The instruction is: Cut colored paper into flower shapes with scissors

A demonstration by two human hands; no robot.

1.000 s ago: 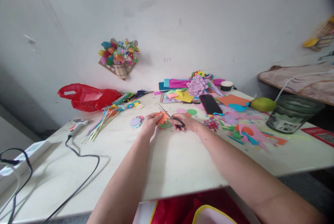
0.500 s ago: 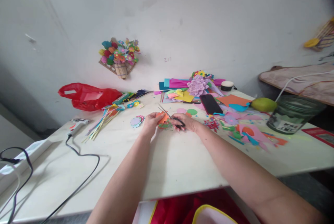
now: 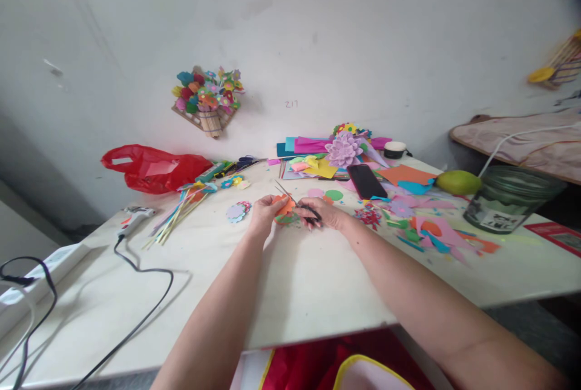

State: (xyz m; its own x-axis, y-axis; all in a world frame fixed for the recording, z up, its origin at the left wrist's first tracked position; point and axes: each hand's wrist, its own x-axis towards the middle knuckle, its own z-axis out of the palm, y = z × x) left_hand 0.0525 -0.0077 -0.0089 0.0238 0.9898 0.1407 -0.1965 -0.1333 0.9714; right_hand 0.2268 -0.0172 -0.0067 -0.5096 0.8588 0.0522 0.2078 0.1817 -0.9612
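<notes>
Through my head view, I have the left hand pinching an orange scalloped piece between thumb and fingers, above the middle of the table. My right hand is curled around the dark handles of the scissors, whose slightly parted blades slant toward the far edge; I can't tell whether they touch the orange piece. Just under the hands I see a green round piece, with a lilac scalloped piece to their left. Toward the table's left edge lie a glue gun and a bundle of thin sticks, and a red bag sits at the far left corner. Right of the hands I make out a heap of red bits, with a phone farther back. Toward the right edge, colored scraps spread out near a glass jar, and a green fruit lies just beside the jar.
</notes>
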